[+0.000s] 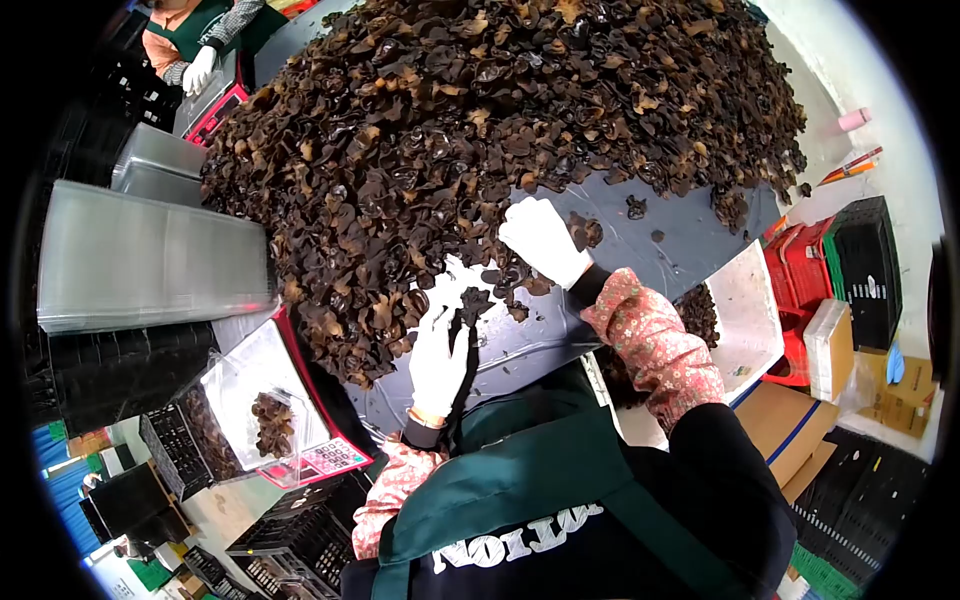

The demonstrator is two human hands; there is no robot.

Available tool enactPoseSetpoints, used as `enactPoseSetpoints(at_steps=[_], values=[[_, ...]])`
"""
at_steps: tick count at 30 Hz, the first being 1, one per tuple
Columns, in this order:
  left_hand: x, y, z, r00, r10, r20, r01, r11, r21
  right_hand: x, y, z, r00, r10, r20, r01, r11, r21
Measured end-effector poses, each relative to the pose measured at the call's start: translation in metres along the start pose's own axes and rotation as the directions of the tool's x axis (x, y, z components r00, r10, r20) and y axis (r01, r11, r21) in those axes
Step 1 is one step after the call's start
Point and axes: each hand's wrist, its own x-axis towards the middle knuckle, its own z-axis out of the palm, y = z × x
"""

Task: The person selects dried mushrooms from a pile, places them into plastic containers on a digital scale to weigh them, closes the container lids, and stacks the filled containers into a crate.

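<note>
A large heap of dark brown wood ear mushrooms [480,110] covers most of the grey table [650,235]. My left hand [437,365], in a white glove, lies at the heap's near edge, its fingers stretched out and the thumb apart. Close to its fingertips is a small dark mushroom piece [475,303]. My right hand [545,240], also gloved in white, is further right at the edge of the heap with its fingers curled in. Whatever it may hold is hidden under the hand. Loose mushrooms lie between and beside the two hands.
At left, a red-edged scale [330,455] carries a transparent tray with mushrooms [272,425]. Stacked transparent trays [150,260] stand behind it. A white bin [745,320] with mushrooms is at right, near red crates [798,265]. Another person's gloved hand [200,70] rests by a second scale.
</note>
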Motion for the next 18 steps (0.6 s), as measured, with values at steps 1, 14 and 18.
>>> enactPoseSetpoints(at_steps=[1, 14, 18], values=[[-0.002, -0.001, -0.002, 1.0, -0.001, -0.005, 0.001, 1.0, -0.002, 0.0, -0.002, -0.001, 0.996, -0.017, -0.088, 0.021, 0.999, 0.043], [-0.021, -0.022, -0.013, 0.999, 0.035, 0.004, -0.034, 0.988, -0.153, -0.12, -0.036, -0.17, 0.658, 0.641, 0.395, -0.621, 0.164, 0.766], [-0.014, -0.022, 0.003, 0.997, 0.064, 0.035, -0.058, 0.988, -0.14, -0.284, -0.033, -0.178, 0.503, 0.863, 0.057, 0.017, -0.076, 0.997]])
